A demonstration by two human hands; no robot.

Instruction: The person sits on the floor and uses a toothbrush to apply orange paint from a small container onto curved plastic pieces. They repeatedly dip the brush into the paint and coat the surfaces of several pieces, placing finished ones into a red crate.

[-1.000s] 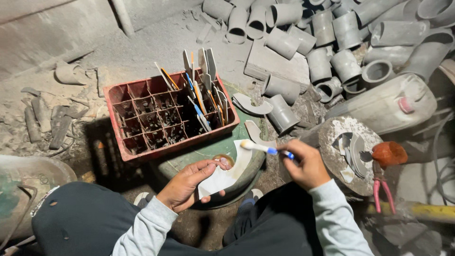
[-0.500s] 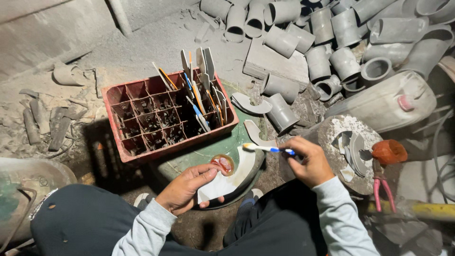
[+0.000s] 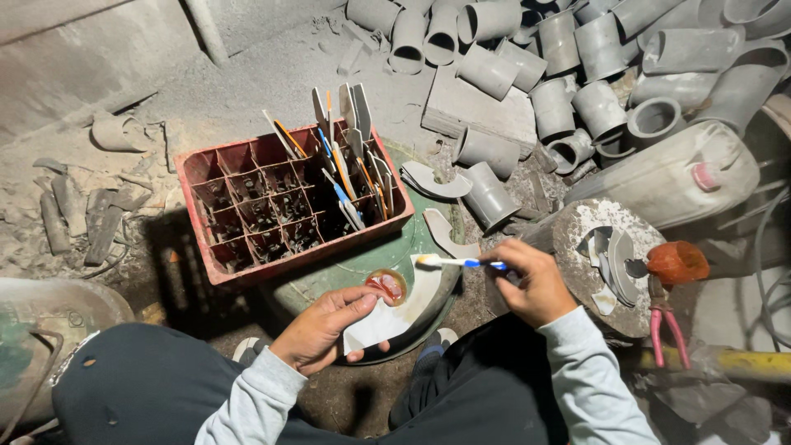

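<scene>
My left hand point(image 3: 323, 328) holds a curved white plastic piece point(image 3: 397, 311) over a round green drum lid point(image 3: 362, 264). A small round tin with red paste point(image 3: 386, 284) sits on that piece by my thumb. My right hand point(image 3: 534, 282) grips a toothbrush point(image 3: 455, 263) with a blue handle, its white bristle end level just above and to the right of the tin.
A red divided crate point(image 3: 280, 206) with brushes and flat tools stands behind the lid. Grey pipe fittings point(image 3: 577, 74) are heaped at the back right beside a white jerrycan point(image 3: 667, 177). A dusty round block point(image 3: 606, 268) with cut pieces, an orange cap and pink pliers point(image 3: 663, 325) is at my right.
The toothbrush has come down and closer to the tin. My left hand has shifted the white piece slightly to the right under it.
</scene>
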